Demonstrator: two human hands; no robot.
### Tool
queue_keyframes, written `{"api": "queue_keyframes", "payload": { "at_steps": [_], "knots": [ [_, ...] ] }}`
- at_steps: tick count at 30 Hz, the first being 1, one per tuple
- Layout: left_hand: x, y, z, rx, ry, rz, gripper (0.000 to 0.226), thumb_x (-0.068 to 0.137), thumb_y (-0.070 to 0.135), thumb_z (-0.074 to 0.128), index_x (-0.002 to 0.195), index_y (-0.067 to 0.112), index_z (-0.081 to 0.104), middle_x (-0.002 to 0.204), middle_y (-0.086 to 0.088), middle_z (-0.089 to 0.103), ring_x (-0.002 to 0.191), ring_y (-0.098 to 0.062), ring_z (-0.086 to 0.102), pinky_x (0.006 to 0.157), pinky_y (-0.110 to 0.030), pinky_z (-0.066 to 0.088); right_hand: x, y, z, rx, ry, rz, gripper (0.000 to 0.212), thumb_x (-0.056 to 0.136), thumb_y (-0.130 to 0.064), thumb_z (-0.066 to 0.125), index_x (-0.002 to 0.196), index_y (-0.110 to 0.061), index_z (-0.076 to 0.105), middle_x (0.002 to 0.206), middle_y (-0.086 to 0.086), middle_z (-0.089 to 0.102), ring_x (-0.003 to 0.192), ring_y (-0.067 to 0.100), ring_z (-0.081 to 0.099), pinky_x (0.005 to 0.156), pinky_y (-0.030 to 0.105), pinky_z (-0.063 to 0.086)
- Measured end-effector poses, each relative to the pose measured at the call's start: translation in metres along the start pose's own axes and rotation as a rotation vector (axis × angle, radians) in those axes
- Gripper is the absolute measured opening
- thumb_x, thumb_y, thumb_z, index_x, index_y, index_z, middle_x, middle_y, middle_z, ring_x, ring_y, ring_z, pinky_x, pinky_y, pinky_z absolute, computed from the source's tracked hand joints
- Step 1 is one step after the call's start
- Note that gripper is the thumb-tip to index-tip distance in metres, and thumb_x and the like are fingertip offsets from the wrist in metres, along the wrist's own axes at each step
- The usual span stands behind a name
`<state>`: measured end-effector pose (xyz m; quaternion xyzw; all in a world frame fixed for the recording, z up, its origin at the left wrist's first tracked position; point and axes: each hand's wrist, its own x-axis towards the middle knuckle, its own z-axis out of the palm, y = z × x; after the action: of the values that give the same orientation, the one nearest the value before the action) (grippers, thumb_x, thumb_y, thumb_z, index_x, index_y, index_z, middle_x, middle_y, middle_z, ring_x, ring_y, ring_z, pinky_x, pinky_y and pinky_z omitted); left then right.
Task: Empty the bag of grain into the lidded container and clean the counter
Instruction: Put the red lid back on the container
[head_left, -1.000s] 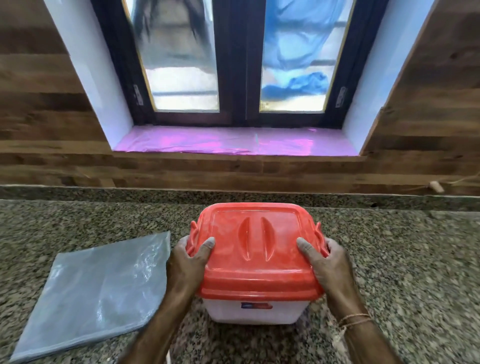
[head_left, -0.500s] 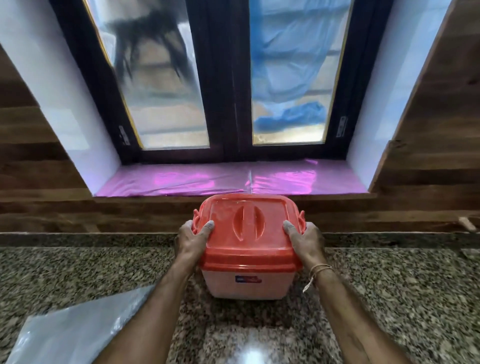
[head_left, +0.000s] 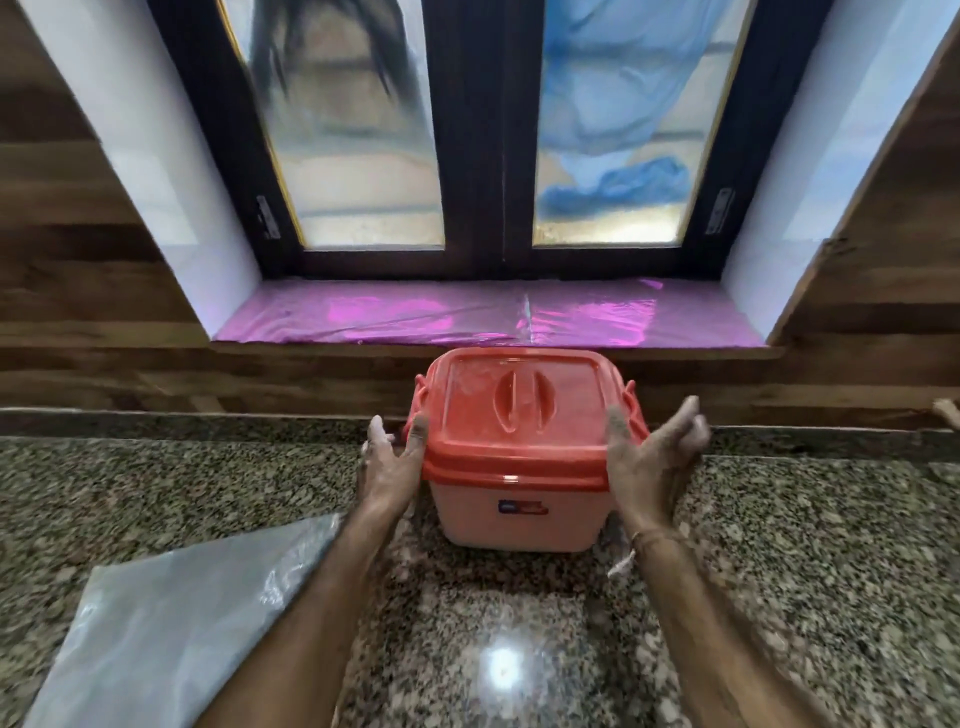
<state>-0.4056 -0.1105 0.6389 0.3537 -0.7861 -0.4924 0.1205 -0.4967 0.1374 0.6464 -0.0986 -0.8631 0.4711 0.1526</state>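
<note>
A pale plastic container (head_left: 519, 525) with a red lid (head_left: 522, 410) closed on it stands on the granite counter (head_left: 805, 545), close to the back wall under the window. My left hand (head_left: 392, 462) is just off its left side, fingers apart, holding nothing. My right hand (head_left: 652, 457) hovers off its right side, palm turned inward, fingers spread and blurred. Both hands look dusted with pale powder. A flat, empty clear plastic bag (head_left: 156, 634) lies on the counter at the lower left, beside my left forearm.
A wooden-panelled wall (head_left: 104, 374) rises behind the counter. Above it is a window sill covered in shiny purple film (head_left: 415, 317), under a dark-framed window. A bright light reflection (head_left: 501, 670) sits on the counter between my forearms.
The container was pushed away from me toward the back wall with both hands on its lid. Now both hands have let go and drawn slightly apart from its sides.
</note>
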Motion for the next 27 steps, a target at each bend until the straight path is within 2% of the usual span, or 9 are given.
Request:
{"api": "queue_keyframes", "payload": {
  "at_steps": [3,7,9,12,14,17,21,25,27],
  "knots": [
    [-0.033,-0.071,-0.049,0.105,0.154,-0.003,0.087,0.089,0.067,0.054,0.155,0.014,0.033,0.147,-0.016,0.051,0.133,-0.036,0.049,0.106,-0.045,0.043,-0.102,-0.006,-0.012,0.065,0.171,-0.26,0.077,0.092,-0.035,0.066,0.154,-0.008,0.029,0.157,0.023,0.026,0.144,0.036,0.031,0.118,0.046,0.028],
    [-0.064,-0.185,-0.14,0.278,0.281,-0.301,0.083,0.091,0.06,0.059,0.152,0.01,0.033,0.152,-0.021,0.04,0.138,-0.041,0.037,0.11,-0.053,0.036,-0.228,0.009,0.028,0.021,-0.44,-0.335,0.056,0.09,-0.022,0.073,0.139,-0.014,0.049,0.136,0.009,0.048,0.128,0.026,0.049,0.105,0.03,0.037],
    [-0.071,-0.227,-0.173,0.387,0.307,-0.413,0.086,0.091,0.057,0.061,0.153,0.005,0.031,0.153,-0.025,0.036,0.14,-0.043,0.034,0.111,-0.055,0.032,-0.256,0.019,0.054,-0.106,-0.751,-0.249,0.053,0.092,-0.032,0.07,0.139,-0.014,0.05,0.131,0.009,0.053,0.125,0.026,0.052,0.097,0.027,0.039],
    [-0.071,-0.3,-0.24,0.453,0.291,-0.561,0.09,0.089,0.052,0.066,0.154,0.003,0.027,0.155,-0.03,0.032,0.144,-0.046,0.028,0.116,-0.056,0.028,-0.309,0.016,0.109,-0.263,-1.001,-0.019,0.064,0.092,-0.042,0.067,0.14,-0.005,0.047,0.133,0.018,0.058,0.122,0.032,0.054,0.096,0.034,0.044],
    [-0.072,-0.331,-0.27,0.442,0.256,-0.632,0.088,0.089,0.05,0.068,0.153,0.004,0.029,0.155,-0.031,0.033,0.144,-0.047,0.03,0.117,-0.056,0.027,-0.334,0.01,0.136,-0.268,-0.999,0.086,0.066,0.087,-0.045,0.071,0.135,-0.005,0.049,0.128,0.017,0.064,0.115,0.032,0.061,0.095,0.038,0.051],
    [-0.072,-0.35,-0.295,0.504,0.216,-0.58,0.068,0.085,0.047,0.072,0.134,0.003,0.05,0.135,-0.027,0.056,0.126,-0.045,0.052,0.105,-0.049,0.045,-0.347,0.016,0.167,-0.279,-0.891,0.211,0.059,0.08,-0.044,0.08,0.119,-0.004,0.06,0.115,0.014,0.071,0.103,0.032,0.068,0.084,0.037,0.054],
    [-0.07,-0.367,-0.316,0.401,0.061,-0.53,0.055,0.083,0.034,0.078,0.123,0.002,0.058,0.124,-0.023,0.067,0.113,-0.04,0.064,0.091,-0.04,0.052,-0.326,0.1,0.2,-0.186,-0.947,0.397,0.085,0.034,-0.071,0.088,0.085,-0.004,0.077,0.08,0.014,0.079,0.077,0.033,0.076,0.077,0.058,0.061],
    [-0.077,-0.381,-0.33,0.373,-0.171,-0.548,0.054,0.074,0.034,0.086,0.115,0.007,0.064,0.116,-0.014,0.072,0.093,-0.028,0.07,0.082,-0.038,0.058,-0.335,0.036,0.144,0.218,-0.794,0.663,0.042,0.091,-0.036,0.071,0.108,0.003,0.073,0.112,0.026,0.074,0.095,0.034,0.07,0.098,0.051,0.054],
    [-0.076,-0.381,-0.329,0.546,-0.04,-0.454,0.087,0.075,0.04,0.085,0.144,0.01,0.042,0.144,-0.02,0.051,0.122,-0.034,0.056,0.1,-0.043,0.05,-0.346,0.023,0.13,0.525,-0.814,0.856,0.05,0.1,-0.047,0.054,0.118,-0.003,0.069,0.113,0.018,0.074,0.103,0.033,0.068,0.097,0.048,0.052]
  ]
}}
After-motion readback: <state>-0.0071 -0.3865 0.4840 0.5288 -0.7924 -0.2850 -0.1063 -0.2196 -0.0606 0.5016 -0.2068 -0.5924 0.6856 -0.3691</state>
